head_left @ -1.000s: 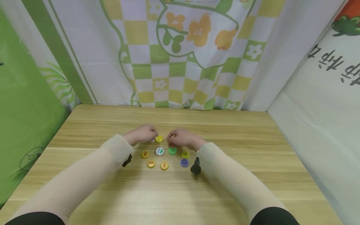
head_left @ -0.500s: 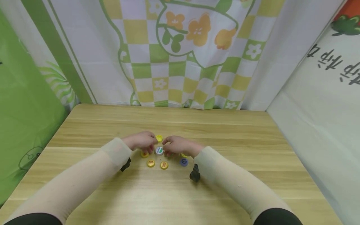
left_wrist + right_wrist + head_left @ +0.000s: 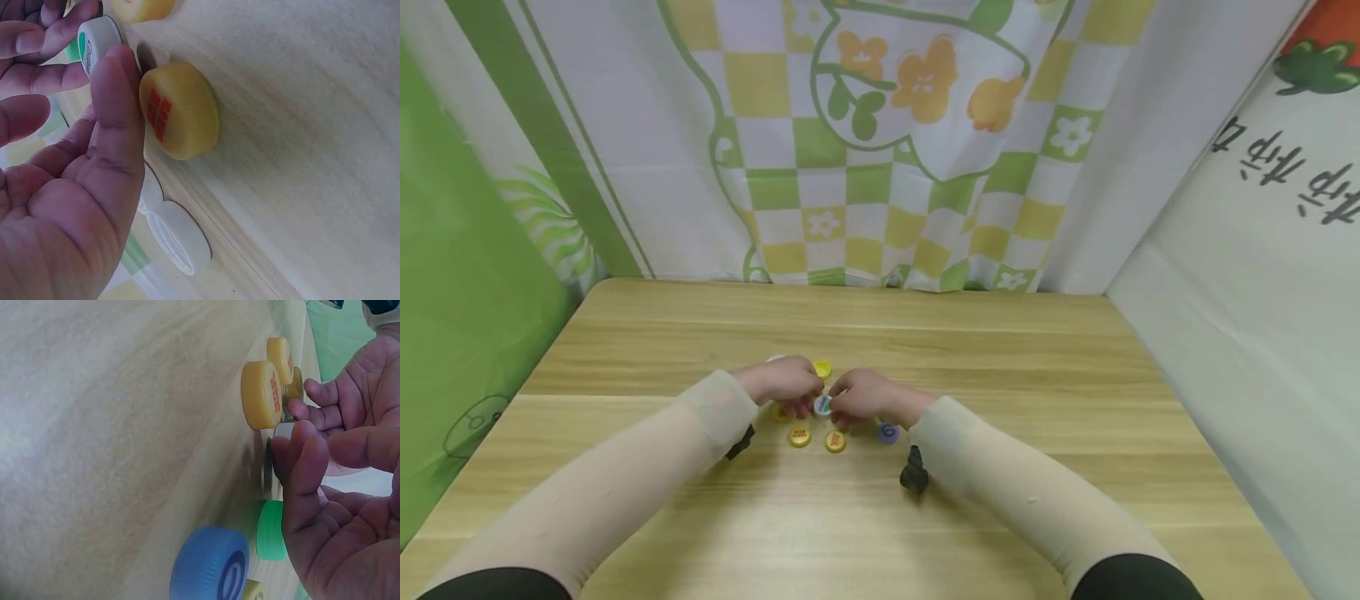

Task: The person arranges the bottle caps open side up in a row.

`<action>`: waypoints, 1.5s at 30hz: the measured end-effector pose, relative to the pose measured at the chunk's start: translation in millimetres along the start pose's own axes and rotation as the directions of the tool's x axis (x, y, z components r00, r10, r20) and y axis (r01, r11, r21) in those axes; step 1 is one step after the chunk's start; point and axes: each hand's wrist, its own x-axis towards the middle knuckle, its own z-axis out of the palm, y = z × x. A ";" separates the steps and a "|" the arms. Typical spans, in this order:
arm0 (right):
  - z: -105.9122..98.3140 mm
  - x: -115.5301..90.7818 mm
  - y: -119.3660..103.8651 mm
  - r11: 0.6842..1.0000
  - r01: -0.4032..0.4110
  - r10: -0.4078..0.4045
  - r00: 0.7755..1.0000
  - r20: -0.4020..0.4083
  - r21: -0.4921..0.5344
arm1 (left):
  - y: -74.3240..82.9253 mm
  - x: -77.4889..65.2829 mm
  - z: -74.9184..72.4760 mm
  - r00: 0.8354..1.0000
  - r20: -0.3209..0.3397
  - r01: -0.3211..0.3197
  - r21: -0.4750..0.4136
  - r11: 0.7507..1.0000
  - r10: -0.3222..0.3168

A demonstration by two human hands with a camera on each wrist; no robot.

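A white bottle cap with a green logo (image 3: 823, 405) is between both hands, its shadow apart from it in the left wrist view. My right hand (image 3: 867, 394) pinches this cap with curled fingers. My left hand (image 3: 784, 380) reaches it from the other side; its extended fingertips are at the cap's edge and the thumb (image 3: 25, 119) stands apart. A yellow cap with red print (image 3: 178, 109) lies right beside the left fingers. Under the right hand is a green cap (image 3: 270, 530), hidden in the head view.
Nearer the body lie two yellow caps, one left (image 3: 800, 436) and one right (image 3: 835, 442). A blue cap (image 3: 888, 433) is by the right wrist. Beyond the hands are a bright yellow cap (image 3: 822, 368) and white caps (image 3: 179, 237). A patterned curtain (image 3: 865, 200) hangs behind the wooden table (image 3: 1000, 358).
Both hands have come nearer the body, from beside the far caps to the white cap. The right hand has moved left off the green cap's side and now grips the white cap.
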 end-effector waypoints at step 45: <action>-27.8 14.0 0.2 0.991 0.052 -0.021 0.971 -0.238 0.125 | 0.7 7.9 -16.3 0.975 -0.140 -0.192 -0.131 0.973 0.173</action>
